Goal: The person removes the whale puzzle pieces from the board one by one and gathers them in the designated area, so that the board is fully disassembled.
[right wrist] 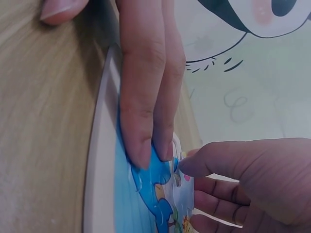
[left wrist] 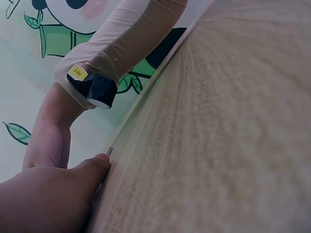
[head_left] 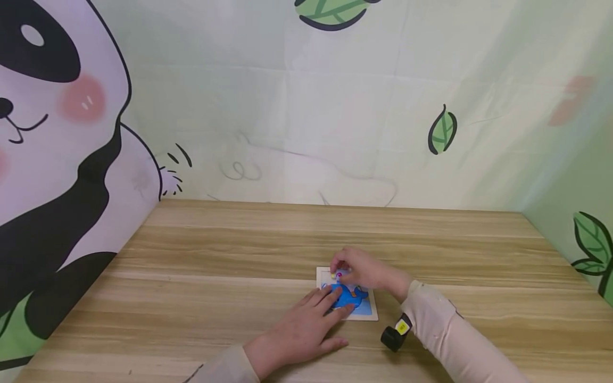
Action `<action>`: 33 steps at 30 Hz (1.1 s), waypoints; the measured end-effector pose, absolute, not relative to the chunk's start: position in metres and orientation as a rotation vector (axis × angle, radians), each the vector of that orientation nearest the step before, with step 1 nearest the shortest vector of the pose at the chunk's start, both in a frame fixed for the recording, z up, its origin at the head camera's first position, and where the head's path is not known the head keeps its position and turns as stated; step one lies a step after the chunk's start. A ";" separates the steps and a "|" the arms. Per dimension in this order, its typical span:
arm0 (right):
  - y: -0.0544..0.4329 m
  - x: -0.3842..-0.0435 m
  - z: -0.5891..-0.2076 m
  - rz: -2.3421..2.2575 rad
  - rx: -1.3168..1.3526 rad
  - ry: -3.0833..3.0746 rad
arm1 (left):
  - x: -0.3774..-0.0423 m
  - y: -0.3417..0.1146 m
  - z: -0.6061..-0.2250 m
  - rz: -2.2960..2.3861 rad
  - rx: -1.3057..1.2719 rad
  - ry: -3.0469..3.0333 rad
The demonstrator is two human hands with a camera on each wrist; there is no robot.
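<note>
Puzzle piece (right wrist: 186, 196): probably light, stiff; take edges
Right hand (head_left: 361, 268): pinches it
Left hand (head_left: 308, 327): fingers straight on puzzle board (right wrist: 99, 179)

A wood-grained table (head_left: 191, 298) is reaching back to a pale green wall (head_left: 306, 111) along its far edge. A large painted panda (head_left: 57, 159) is looming beyond the left edge. A black-outlined leaf (head_left: 442, 130) and faint pencil scribbles (head_left: 297, 153) are showing above the far edge, while a greener side wall (head_left: 570, 181) is standing along the right.
</note>
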State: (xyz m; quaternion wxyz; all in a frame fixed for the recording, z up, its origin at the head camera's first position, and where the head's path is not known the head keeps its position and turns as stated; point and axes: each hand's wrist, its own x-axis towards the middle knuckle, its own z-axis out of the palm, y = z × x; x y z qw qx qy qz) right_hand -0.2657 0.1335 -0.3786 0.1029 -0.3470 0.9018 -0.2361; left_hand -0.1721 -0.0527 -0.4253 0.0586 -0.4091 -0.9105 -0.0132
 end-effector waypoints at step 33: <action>0.146 -0.265 -0.381 -0.939 -1.031 2.680 | -0.173 -0.054 -0.425 -0.094 -1.246 -2.790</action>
